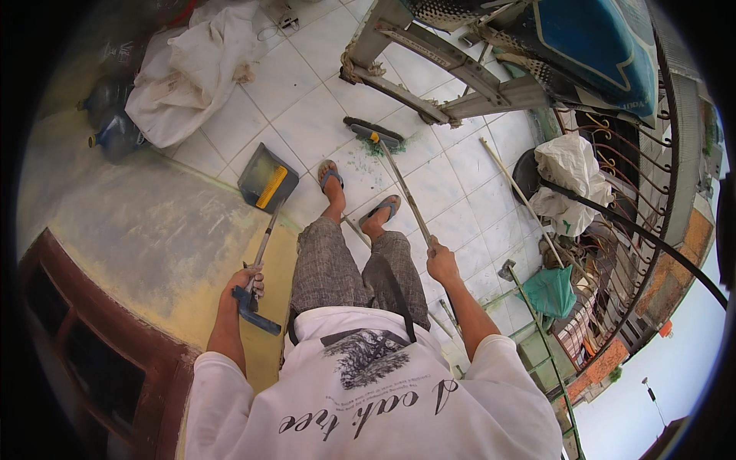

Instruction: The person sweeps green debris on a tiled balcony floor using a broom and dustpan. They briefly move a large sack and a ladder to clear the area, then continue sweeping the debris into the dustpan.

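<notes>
My left hand (246, 282) is closed round the handle of a long-handled dustpan, just above its blue-grey grip end. The dark grey dustpan (257, 170) has a yellow strip and hangs or rests beside the wall, left of my feet; I cannot tell whether it touches the floor. In my right hand (441, 261) is the metal pole of a broom (403, 186), fingers wrapped round it. Its dark bristled head (373, 132) lies on the white tiles beyond my sandalled feet. Small green debris (416, 145) is scattered around the broom head.
A metal frame (429, 69) stands on the tiles ahead. White sacking (188, 92) and a blue water jug (116, 136) sit at far left. On the right are a pale pole (510, 180), white bags (575, 172), a green bag (549, 292) and a curved railing (661, 222).
</notes>
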Available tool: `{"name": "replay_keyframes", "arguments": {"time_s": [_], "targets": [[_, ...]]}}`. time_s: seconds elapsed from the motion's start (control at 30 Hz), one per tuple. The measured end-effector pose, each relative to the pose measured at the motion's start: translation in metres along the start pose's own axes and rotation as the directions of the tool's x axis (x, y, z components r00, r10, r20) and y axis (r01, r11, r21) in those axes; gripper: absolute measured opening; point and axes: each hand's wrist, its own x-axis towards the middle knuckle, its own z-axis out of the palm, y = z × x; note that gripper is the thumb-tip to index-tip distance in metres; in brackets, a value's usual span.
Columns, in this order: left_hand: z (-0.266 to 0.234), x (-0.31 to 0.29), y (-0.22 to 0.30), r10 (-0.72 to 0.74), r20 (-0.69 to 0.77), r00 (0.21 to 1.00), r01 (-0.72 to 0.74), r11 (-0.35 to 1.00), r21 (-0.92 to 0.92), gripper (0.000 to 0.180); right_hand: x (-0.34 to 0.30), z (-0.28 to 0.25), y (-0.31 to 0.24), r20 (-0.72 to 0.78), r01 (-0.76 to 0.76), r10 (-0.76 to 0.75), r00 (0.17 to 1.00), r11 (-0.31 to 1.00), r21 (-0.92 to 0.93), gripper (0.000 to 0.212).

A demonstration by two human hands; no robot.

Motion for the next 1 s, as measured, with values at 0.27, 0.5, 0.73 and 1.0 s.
{"name": "replay_keyframes", "arguments": {"time_s": [0.27, 0.5, 0.73, 1.0], "targets": [[0.023, -0.020, -0.060, 0.098, -0.038, 0.994, -0.100, 0.995, -0.031, 0.023, 0.092, -0.060, -0.028, -0.007, 0.203, -0.204, 0.979, 0.975, -0.090, 0.053], [0.087, -0.032, -0.160, 0.212, -0.057, 0.976, -0.219, 0.953, -0.211, 0.027, 0.067, -0.050, 0.087, 0.174, 0.132, -0.094, 0.980, 0.966, -0.223, 0.063], [0.149, -0.025, -0.257, 0.262, -0.072, 0.962, -0.271, 0.939, -0.211, 0.028, 0.019, -0.109, 0.125, 0.169, 0.164, -0.126, 0.977, 0.959, -0.231, 0.063], [0.180, -0.035, -0.326, 0.296, -0.052, 0.954, -0.300, 0.922, -0.244, 0.026, 0.087, -0.056, 0.175, 0.050, 0.199, -0.193, 0.980, 0.964, -0.178, 0.066]]}}
